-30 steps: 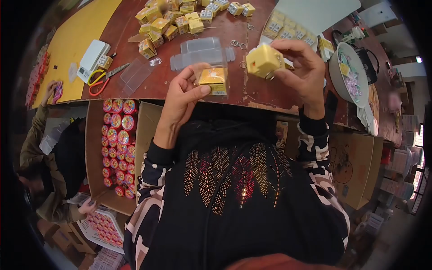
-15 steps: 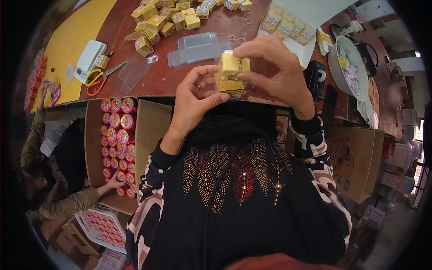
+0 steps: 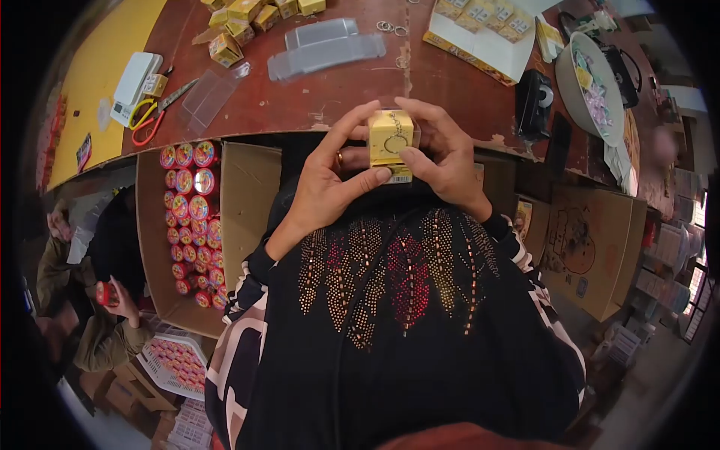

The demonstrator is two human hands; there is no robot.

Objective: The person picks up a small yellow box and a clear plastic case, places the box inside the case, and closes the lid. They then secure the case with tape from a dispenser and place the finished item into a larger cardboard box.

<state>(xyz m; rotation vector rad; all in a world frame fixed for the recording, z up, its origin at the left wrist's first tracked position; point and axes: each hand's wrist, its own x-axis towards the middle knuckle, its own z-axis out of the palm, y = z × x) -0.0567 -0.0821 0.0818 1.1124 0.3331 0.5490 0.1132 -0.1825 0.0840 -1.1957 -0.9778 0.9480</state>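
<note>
Left hand [image 3: 334,174] and right hand [image 3: 445,163] pinch yellow block [image 3: 379,146] between them, apparently mid-positioning; next move seems to call for thumbs keeping metal ring [image 3: 395,135] flat against it.

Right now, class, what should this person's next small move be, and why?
Probably press the metal ring flat: it lies with its chain on the exposed face of the yellow cube, the right hand has its thumb beside it, and the left hand holds the opposite side.
</note>
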